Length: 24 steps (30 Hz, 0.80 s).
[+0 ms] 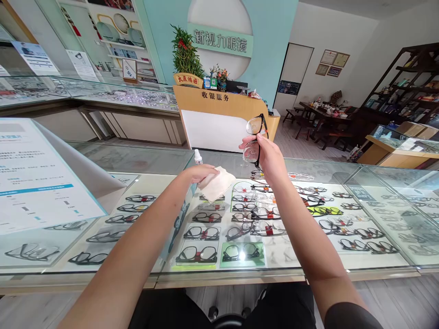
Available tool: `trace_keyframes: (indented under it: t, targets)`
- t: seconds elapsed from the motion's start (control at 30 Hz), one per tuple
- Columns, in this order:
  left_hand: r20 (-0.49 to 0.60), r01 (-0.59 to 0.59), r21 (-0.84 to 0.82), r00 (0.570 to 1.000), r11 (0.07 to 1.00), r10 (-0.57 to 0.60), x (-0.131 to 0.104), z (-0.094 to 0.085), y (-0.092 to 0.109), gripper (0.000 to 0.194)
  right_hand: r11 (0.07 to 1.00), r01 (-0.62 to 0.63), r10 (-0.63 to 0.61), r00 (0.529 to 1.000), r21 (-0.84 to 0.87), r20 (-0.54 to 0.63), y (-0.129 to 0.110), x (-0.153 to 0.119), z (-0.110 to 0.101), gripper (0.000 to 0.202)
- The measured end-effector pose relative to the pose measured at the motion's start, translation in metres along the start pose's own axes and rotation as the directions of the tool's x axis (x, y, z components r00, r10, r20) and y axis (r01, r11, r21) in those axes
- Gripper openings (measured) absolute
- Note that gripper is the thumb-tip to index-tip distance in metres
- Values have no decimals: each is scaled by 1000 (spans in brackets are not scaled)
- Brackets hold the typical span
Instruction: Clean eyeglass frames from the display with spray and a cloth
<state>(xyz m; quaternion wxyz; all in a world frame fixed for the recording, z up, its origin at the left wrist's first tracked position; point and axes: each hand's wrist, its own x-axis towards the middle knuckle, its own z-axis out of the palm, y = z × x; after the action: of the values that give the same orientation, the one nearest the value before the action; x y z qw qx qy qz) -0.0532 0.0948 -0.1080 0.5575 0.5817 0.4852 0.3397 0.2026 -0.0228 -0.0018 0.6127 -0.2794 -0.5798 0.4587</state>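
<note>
Raised above the counter, my right hand [270, 155] grips a pair of eyeglasses [259, 145] by the middle of the frame. The glasses are turned on end, one lens above the other, and clear drops show on the lenses. My left hand [201, 173] is closed on a pale cleaning cloth [218, 183] that hangs over the glass. Just behind that hand, a small white bottle [198, 156] with a cap shows its upper part; whether the hand touches it I cannot tell. The left fingers are partly hidden by the cloth.
Beneath both arms is a glass display counter [219, 269] with rows of eyeglasses inside. A large printed sign [41, 178] stands on it at left. Farther back are a wooden cashier desk [226, 103], more glass cases, and a dark table [322, 112] at right.
</note>
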Motion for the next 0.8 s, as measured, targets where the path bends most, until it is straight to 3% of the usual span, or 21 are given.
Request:
trace_keyframes:
  t: [0.1,0.17,0.3,0.4,0.53,0.67,0.8]
  targets:
    - [74,86,-97,994,992,-79,0,-5,13,35,1000,-10,10,1000,0,-9,0,1,0,44]
    - [80,71,-179,995,981,-57,-3,-7,27,33,1000,-20,20,1000,0,-9,0,1,0,44]
    - [-3,-63,-345,998,937,66,-19,1,62,26,999,-36,36,999,-13,-1,0,1,1,45]
    - [-161,-242,-496,969,834,185,-41,17,92,25,998,-57,57,998,-27,10,-2,-1,3,46]
    - [-188,-345,-491,939,800,289,-73,47,126,31,998,-52,53,996,-20,69,-4,-4,5,42]
    - [-260,-505,-394,863,768,434,-84,71,134,39,999,-14,21,992,-50,127,-4,-5,6,43]
    - [-316,-625,-258,775,737,547,-78,80,118,43,997,-5,14,991,-75,130,-5,-7,9,44]
